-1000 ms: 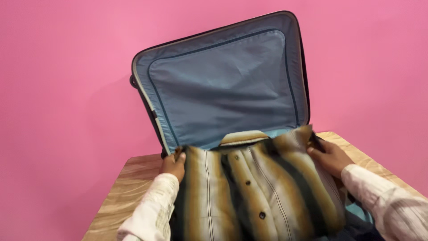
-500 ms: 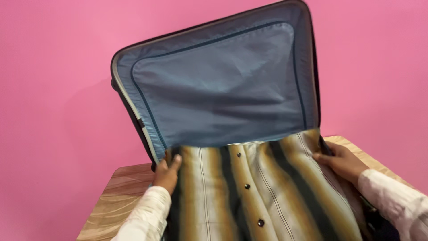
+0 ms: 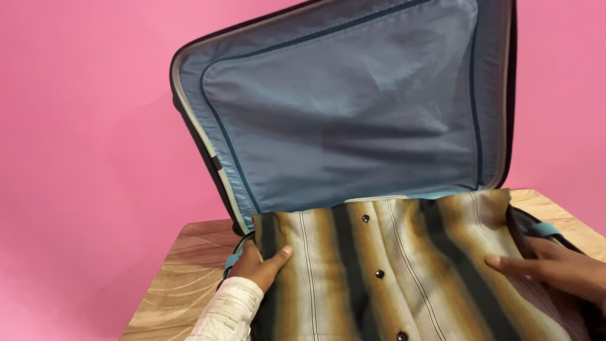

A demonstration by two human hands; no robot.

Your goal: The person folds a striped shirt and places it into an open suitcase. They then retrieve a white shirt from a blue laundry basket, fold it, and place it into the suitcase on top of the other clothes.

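Observation:
A folded shirt (image 3: 391,265) with brown, tan and black stripes and dark buttons lies in the lower half of an open suitcase. The suitcase lid (image 3: 353,107), lined in grey-blue fabric, stands upright behind it. My left hand (image 3: 260,265) grips the shirt's left edge, thumb on top. My right hand (image 3: 555,268) lies flat on the shirt's right side with the fingers stretched out, pressing the fabric down.
The suitcase rests on a light wooden table (image 3: 183,278), whose left part and far right corner (image 3: 549,205) show. A plain pink wall (image 3: 82,113) fills the background.
The view has come closer and dropped toward the suitcase. The shirt now lies lower and flatter in the case. My right hand has moved from the top right corner onto the shirt's right side.

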